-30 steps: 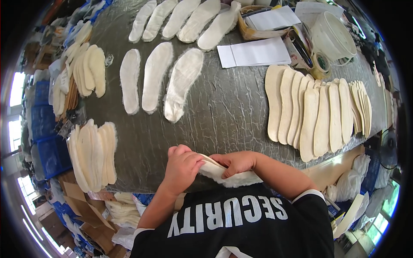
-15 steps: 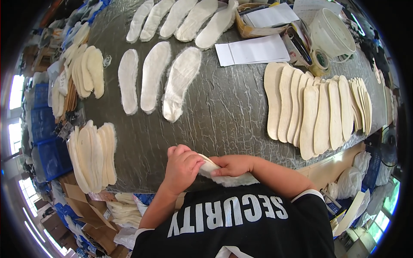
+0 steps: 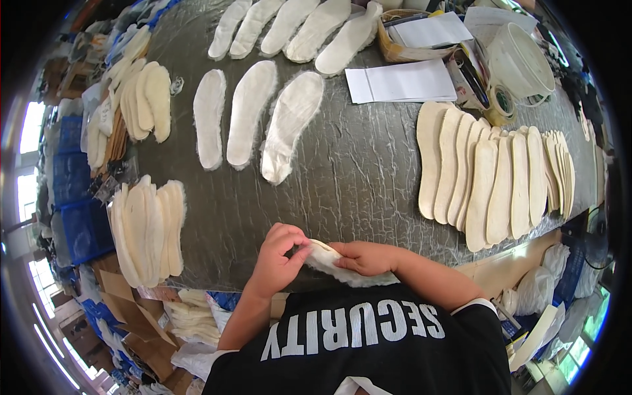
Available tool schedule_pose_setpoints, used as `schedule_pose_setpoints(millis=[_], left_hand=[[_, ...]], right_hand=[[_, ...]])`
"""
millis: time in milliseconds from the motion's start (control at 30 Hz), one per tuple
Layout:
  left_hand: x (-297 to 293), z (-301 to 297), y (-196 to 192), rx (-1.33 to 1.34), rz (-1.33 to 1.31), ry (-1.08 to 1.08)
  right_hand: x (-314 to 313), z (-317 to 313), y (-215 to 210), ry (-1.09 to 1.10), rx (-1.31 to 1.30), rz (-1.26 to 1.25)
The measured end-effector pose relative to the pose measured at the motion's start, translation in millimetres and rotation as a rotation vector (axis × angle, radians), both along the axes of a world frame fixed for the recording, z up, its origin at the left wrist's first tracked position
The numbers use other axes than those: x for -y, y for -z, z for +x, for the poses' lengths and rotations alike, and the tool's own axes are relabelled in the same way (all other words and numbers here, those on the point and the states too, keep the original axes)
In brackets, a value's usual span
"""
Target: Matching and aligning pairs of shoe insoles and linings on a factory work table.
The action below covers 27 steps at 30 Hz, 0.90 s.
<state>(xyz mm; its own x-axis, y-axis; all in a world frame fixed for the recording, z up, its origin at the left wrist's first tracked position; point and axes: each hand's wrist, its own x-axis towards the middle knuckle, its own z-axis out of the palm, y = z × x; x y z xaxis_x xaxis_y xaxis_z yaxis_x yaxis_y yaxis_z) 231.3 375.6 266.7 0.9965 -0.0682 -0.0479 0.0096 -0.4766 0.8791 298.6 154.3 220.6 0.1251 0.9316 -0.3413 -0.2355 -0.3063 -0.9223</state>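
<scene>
A fluffy white insole (image 3: 320,261) is held just in front of my body, over the near edge of the table. My right hand (image 3: 368,257) grips it, thumb on top, and hides its middle. At its left end my left hand (image 3: 279,258) pinches the tip between thumb and forefinger, the palm off the insole. The pale layer at the tip and the fleecy edge below both show. Farther off, three white insoles lie side by side, the nearest one (image 3: 293,128) creased at its heel. Behind them is a row of similar insoles (image 3: 319,31).
Overlapping cream insoles (image 3: 486,191) cover the table's right side. More insole stacks stand at left, near (image 3: 150,234) and far (image 3: 155,99). White paper (image 3: 401,81), a basket (image 3: 421,54), a tape roll (image 3: 503,104) and a translucent bucket (image 3: 520,62) sit at the back right.
The view has shifted slightly, so the table things appear farther right. My left fingers have changed from folded over the insole's tip to a looser pinch. My right hand keeps its grip.
</scene>
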Motion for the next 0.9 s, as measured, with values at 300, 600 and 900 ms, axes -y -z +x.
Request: schedule_pose_setpoints(millis=[300, 600, 900], left_hand=[[-1.2, 1.6, -4.1, -0.041, 0.088, 0.034], [-2.1, 0.4, 0.0, -0.147, -0.032, 0.063], [-3.1, 0.9, -2.2, -0.258, -0.055, 0.046]], right_hand=[[0.3, -3.1, 3.5, -0.007, 0.002, 0.020], [1.4, -3.1, -1.6, 0.066, 0.017, 0.004], [1.0, -1.3, -3.4, 0.001, -0.009, -0.018]])
